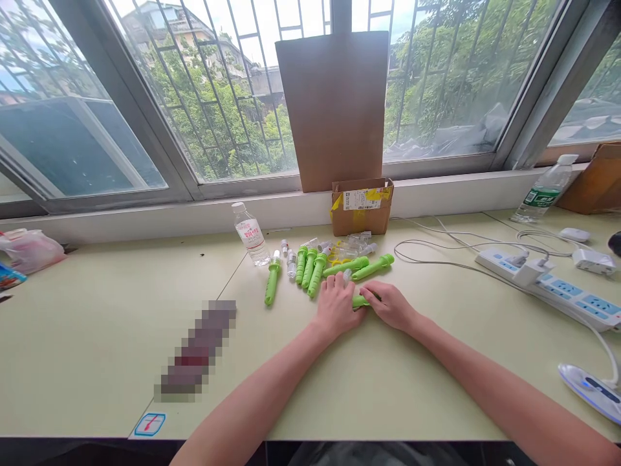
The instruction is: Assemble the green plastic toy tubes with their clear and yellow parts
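My left hand [338, 303] and my right hand [392, 305] meet low over the table. Between them runs a short green plastic tube [359, 301], with the right hand's fingers closed on its far end. The left fingers are curled around its near side, partly hidden; a clear plastic piece [347, 276] shows at their tips. Just beyond lie two green tubes [373, 266] with threaded ends. To the left are several more, one green tube [272, 281] with a clear cap. Behind them is a pile of clear plastic parts [350, 248].
A small cardboard box [361, 220] stands at the sill before a tall brown board [337, 110]. Water bottles stand left [252, 236] and right [543, 191]. A power strip [557, 288] with cables lies right. A blurred dark object [198, 349] lies left.
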`<state>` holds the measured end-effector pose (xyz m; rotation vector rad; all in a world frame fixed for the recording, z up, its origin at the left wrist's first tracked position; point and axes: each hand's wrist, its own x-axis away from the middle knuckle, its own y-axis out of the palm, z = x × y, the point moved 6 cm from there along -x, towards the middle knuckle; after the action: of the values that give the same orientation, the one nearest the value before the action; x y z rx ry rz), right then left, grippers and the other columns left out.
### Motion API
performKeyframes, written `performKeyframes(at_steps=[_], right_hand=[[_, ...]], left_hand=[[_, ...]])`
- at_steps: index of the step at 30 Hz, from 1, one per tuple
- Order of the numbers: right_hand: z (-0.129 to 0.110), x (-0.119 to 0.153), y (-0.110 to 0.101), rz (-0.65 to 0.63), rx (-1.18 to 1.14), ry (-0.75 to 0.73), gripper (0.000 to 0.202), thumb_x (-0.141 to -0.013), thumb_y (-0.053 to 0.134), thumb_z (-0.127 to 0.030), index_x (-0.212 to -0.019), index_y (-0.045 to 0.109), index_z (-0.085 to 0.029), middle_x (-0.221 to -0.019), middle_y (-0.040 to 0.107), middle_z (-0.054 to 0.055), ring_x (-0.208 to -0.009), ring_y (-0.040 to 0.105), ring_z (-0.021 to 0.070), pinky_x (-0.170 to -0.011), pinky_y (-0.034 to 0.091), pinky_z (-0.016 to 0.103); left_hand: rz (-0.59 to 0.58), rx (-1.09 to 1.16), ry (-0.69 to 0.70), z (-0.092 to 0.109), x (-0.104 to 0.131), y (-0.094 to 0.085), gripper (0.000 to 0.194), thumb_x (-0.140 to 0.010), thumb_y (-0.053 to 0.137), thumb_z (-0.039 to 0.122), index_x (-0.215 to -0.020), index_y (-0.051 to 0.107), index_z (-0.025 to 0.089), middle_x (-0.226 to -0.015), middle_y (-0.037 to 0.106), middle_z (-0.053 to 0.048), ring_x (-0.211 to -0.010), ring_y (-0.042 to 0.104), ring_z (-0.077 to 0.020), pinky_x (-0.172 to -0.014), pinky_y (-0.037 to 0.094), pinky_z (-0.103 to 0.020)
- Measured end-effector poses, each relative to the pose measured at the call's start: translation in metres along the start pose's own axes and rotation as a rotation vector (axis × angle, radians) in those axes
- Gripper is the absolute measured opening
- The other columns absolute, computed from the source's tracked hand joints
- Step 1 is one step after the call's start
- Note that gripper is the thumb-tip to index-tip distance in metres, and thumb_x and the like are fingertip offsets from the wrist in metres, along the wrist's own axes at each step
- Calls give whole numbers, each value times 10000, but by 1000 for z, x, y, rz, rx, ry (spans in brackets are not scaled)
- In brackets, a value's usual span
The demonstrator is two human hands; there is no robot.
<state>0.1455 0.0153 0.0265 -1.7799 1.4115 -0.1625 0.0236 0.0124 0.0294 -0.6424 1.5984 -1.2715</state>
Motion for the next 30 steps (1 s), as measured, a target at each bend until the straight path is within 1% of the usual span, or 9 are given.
performKeyframes(at_steps=[4,10,14,18,21,24,27,28,30], right_hand=[[1,-1,0,-6,-3,2,346,-946,364,-386,-759,591,-203,-740,621,37,-682,546,181,-665,420,300],[3,0,1,7,-18,6,338,-942,375,-381,-818,630,-198,-799,660,53,-717,580,194,-685,433,313],[6,-1,0,20,-52,36,336,-941,376,-385,-827,630,-197,-813,670,49,-733,593,198,-697,440,318],[8,-2,-2,46,-91,62,334,-938,376,-396,-843,632,-205,-827,680,41,-751,606,202,-714,450,324],[8,-2,-3,65,-120,72,321,-932,387,-400,-907,641,-205,-893,690,50,-808,617,211,-746,458,334],[9,-1,-4,88,-150,113,329,-914,418,-430,-1028,629,-205,-990,687,65,-882,621,227,-776,464,347],[14,0,-4,94,-278,221,406,-897,426,-497,-1133,585,-207,-952,688,61,-777,629,212,-695,479,340],[16,0,-5,105,-350,265,426,-896,415,-518,-1139,579,-209,-918,689,55,-744,625,204,-666,479,333],[23,-1,-7,143,-510,333,442,-896,397,-543,-1105,594,-207,-865,691,47,-756,623,200,-662,480,319]], left_hand=[[-25,-24,-32,-1,1,2,453,-774,514,551,-1024,583,179,-1088,510,-138,-969,481,-297,-785,399,-398],[-2,17,-41,1,1,1,432,-762,556,516,-1032,574,179,-1048,491,-126,-973,491,-286,-798,413,-380],[-8,74,-12,1,-1,1,344,-773,568,429,-1018,578,188,-1041,476,-110,-931,514,-256,-784,436,-359],[-14,110,2,1,-1,3,289,-783,559,359,-1017,583,192,-1032,470,-102,-861,535,-228,-708,460,-330],[8,115,-5,0,-1,4,265,-795,549,349,-1004,591,192,-1028,469,-100,-850,540,-221,-672,472,-318],[51,114,17,2,-1,3,253,-811,538,340,-1009,596,193,-1037,472,-101,-881,538,-222,-660,484,-309],[94,99,65,4,-2,-1,256,-812,549,339,-1011,600,187,-1079,475,-111,-938,527,-232,-675,498,-312],[106,93,91,5,-2,-2,256,-809,554,338,-1009,602,185,-1102,474,-115,-965,521,-237,-690,502,-317],[123,84,162,9,-1,-5,251,-807,557,332,-1004,604,183,-1155,469,-120,-1023,502,-248,-725,505,-327]])
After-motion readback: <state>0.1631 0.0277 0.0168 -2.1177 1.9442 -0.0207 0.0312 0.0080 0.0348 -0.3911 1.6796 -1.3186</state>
